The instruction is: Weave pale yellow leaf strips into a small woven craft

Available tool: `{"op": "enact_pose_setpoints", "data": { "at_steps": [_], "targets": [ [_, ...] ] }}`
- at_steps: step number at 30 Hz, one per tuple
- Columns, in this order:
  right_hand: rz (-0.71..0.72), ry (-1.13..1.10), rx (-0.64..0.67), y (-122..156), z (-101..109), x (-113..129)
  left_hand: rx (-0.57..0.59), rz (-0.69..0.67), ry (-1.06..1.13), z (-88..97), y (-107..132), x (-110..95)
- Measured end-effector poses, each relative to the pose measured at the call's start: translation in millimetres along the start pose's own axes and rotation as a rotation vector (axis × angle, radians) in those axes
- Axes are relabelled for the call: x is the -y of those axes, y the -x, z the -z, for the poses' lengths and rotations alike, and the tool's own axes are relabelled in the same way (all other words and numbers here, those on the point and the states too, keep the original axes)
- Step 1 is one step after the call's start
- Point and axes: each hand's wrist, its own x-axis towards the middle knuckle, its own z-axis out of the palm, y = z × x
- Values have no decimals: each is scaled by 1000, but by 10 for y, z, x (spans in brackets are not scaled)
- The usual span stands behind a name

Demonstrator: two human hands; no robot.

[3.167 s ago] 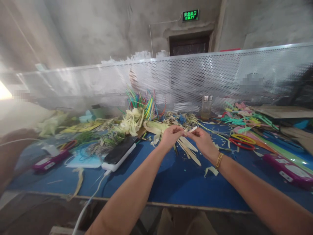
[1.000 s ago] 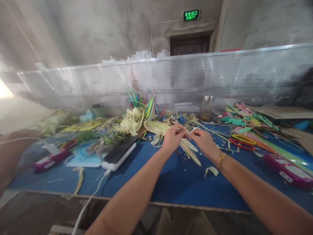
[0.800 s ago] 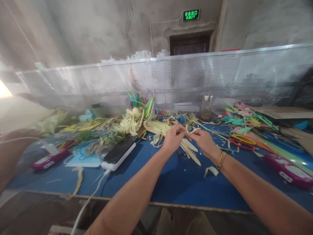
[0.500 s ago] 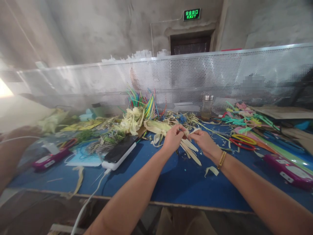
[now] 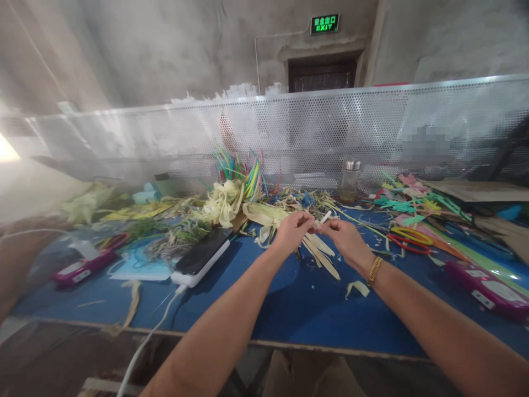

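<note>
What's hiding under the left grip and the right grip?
Pale strips poke out below the left grip and right grip, over the blue table. Their far ends are covered, so I can't see where those go.

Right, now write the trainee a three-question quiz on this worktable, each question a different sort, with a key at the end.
1. Multiple choice. Where is the gold bracelet worn?
A. On the left wrist
B. On the right wrist
C. On neither wrist

2. True or false. The bottle with the silver lid stands upright in front of the perforated metal screen.

3. Fill in the blank. The left hand and right hand are held close together, and the narrow strip poking up between them is ____ in colour.

Key: 1. B; 2. True; 3. white
</note>
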Motion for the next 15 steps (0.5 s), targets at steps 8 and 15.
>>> {"op": "enact_pose_setpoints", "data": {
  "at_steps": [8, 15],
  "targets": [
    [-19, -26, -111, 21, 11, 46, -42, 8, 2, -13, 20, -63],
    [37, -23, -48, -3, 62, 69, -69, 59, 79, -7, -8, -3]
  ]
}}
